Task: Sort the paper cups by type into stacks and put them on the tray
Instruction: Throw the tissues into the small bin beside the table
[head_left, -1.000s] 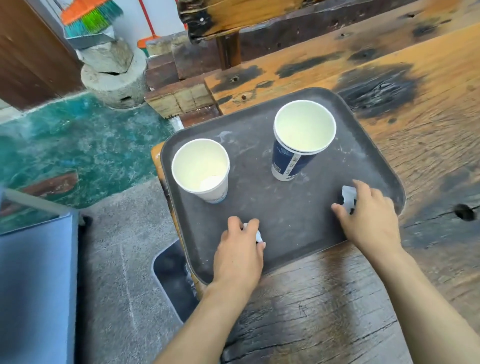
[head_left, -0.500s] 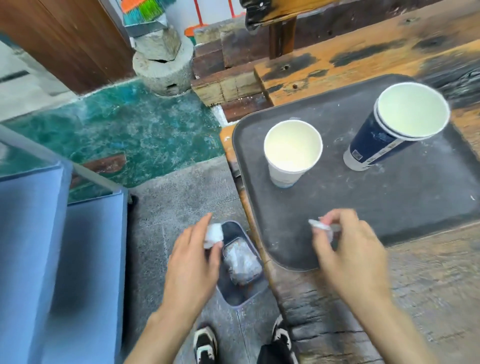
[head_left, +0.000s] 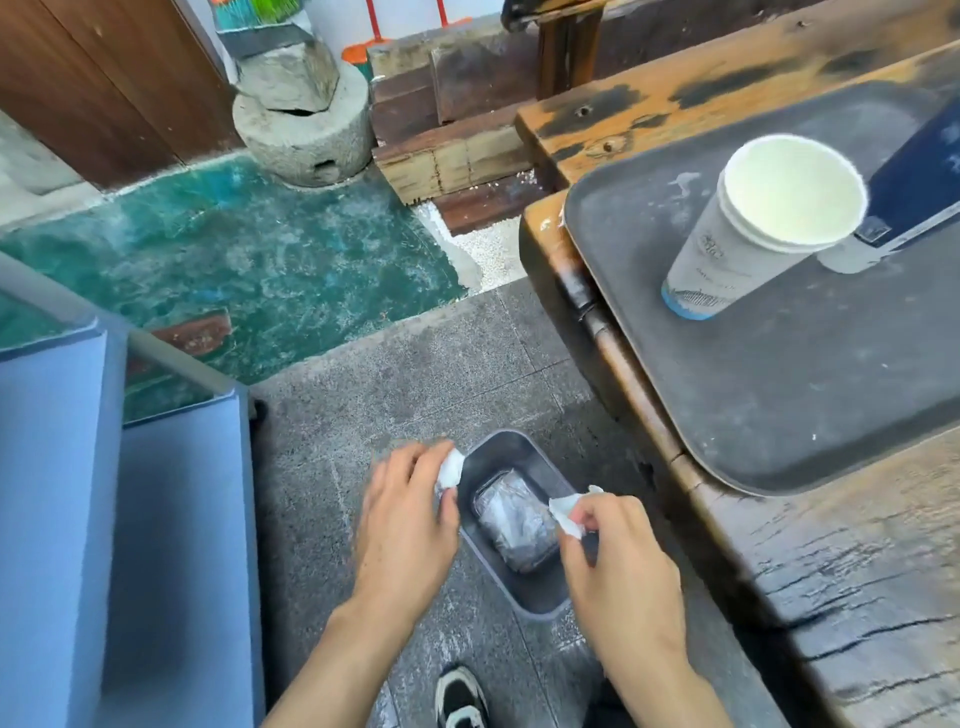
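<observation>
Cups stacked on the tray, scraps going in the bin.

At the right of the frame I see the white cup stack standing on the dark tray, a navy cup just behind it at the edge. Lower centre, my left hand pinches a crumpled white scrap and my right hand grips another paper scrap, both over the small bin on the floor. Sorting looks about finished; next I'd let go so both bits drop inside.
</observation>
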